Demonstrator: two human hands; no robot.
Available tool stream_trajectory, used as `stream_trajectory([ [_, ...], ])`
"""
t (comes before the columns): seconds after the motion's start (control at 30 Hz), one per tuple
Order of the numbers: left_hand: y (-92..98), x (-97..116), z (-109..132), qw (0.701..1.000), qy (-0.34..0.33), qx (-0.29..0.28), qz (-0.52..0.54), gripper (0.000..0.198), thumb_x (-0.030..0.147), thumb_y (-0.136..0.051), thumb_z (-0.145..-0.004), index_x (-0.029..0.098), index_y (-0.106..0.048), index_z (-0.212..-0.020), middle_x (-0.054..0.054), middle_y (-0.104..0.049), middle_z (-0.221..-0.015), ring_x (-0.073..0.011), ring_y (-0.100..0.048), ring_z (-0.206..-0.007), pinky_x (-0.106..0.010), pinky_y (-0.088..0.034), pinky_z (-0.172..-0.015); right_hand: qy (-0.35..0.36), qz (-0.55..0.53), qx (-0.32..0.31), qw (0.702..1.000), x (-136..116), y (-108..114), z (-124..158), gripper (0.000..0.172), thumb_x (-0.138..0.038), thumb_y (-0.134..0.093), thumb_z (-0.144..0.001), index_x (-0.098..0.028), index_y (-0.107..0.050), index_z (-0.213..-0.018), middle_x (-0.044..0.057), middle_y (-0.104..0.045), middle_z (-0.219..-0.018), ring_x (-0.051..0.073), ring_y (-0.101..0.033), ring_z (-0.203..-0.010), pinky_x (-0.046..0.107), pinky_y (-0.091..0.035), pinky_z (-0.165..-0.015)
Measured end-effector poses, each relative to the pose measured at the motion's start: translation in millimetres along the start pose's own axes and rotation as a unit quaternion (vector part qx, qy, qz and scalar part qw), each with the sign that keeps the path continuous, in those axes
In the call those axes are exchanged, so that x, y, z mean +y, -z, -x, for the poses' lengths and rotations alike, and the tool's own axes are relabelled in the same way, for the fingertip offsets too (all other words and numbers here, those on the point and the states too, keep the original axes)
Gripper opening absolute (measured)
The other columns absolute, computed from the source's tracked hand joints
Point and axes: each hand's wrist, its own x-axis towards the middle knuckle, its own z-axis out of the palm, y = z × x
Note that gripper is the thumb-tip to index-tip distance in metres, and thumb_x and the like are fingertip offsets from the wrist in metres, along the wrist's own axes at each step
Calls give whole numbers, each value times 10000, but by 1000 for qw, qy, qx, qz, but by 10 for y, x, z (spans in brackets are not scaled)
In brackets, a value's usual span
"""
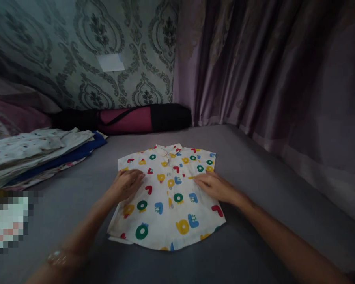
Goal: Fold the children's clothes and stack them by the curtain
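Note:
A small white button-up shirt (162, 217), printed with red, yellow, green and blue letter-like shapes, lies spread on the grey bed surface. Its collar points away from me, and its button front faces up. On the left side, just below the sleeve, my left hand (127, 184) rests with its fingers reaching inward over the cloth. Opposite it, my right hand (212, 185) lies on the right side, fingers slightly bent and pointing toward the buttons. Neither hand shows cloth gripped between its fingers. A bracelet (58, 258) circles my left wrist.
A stack of folded clothes (44, 148) sits at the left. Behind the shirt, a long black and dark-pink bag (127, 119) lies against the patterned wall (136, 35). Purple curtains (272, 79) hang along the right side. A pixelated patch covers the lower left.

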Motion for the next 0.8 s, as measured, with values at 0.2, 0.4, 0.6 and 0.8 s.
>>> stream_trajectory([
  [0.2,-199,108,-829,997,51,20,-54,493,348,-334,-945,89,-476,-1339,-199,-434,-1448,-288,-347,-1382,-449,-270,-1122,-100,81,75,989,108,-138,-1090,501,-309,-262,-971,-125,-449,-1398,124,-388,-1495,233,-291,-1403,427,-180,-1150],
  [0.4,-425,-146,-1005,995,85,18,-48,592,486,-241,-966,143,-370,-1432,-180,-352,-1508,-297,-290,-1410,-500,-230,-1122,-136,110,15,984,229,-378,-1391,623,-419,-199,-970,-108,-242,-1508,105,-180,-1580,238,-139,-1455,462,-94,-1167],
  [0.6,-460,-380,-916,995,94,10,-28,631,498,-140,-971,155,-330,-1465,-166,-306,-1534,-286,-261,-1424,-526,-240,-1110,-150,118,19,981,369,-351,-1344,656,-456,-141,-976,-88,-228,-1511,109,-170,-1581,216,-110,-1460,432,-46,-1176],
  [0.8,-421,-615,-794,988,151,8,-24,646,473,-114,-972,111,-331,-1461,-172,-331,-1520,-276,-259,-1425,-489,-246,-1120,-184,119,14,976,536,-272,-1271,679,-483,-107,-974,-84,-224,-1511,112,-180,-1579,228,-116,-1459,468,-66,-1172],
])
